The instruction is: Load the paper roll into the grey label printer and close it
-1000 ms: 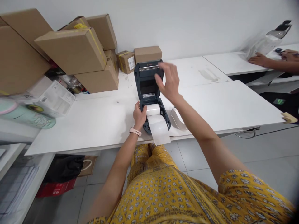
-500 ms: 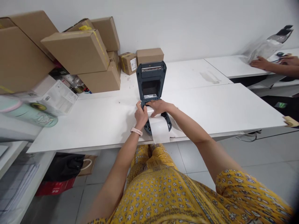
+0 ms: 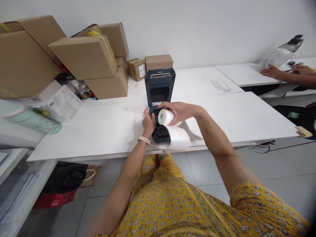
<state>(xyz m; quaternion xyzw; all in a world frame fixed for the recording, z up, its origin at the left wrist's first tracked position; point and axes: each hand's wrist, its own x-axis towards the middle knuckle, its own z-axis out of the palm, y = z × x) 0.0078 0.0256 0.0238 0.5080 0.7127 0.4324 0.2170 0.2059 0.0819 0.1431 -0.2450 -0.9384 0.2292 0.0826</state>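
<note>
A dark label printer (image 3: 161,135) stands on the white table with its lid (image 3: 160,86) raised. My left hand (image 3: 148,121) grips the left side of the printer's base, thumb over the rim. In my right hand (image 3: 181,112) is a white paper roll (image 3: 165,117), lifted above the right part of the printer, its core end facing left. A loose strip of paper (image 3: 179,138) hangs from the roll towards the table's front edge, and another strip (image 3: 191,131) curls to its right.
Cardboard boxes (image 3: 81,59) are stacked at the back left, beside a white box (image 3: 65,103) and a mint-green bottle (image 3: 37,120). Two small cartons stand behind the printer. At the far right a co-worker's hand (image 3: 271,71) rests on a plastic bag (image 3: 276,60).
My right hand has lifted the paper roll out of the printer and shifted it to the right, its paper tail swinging along. My left hand has stayed on the printer's side.
</note>
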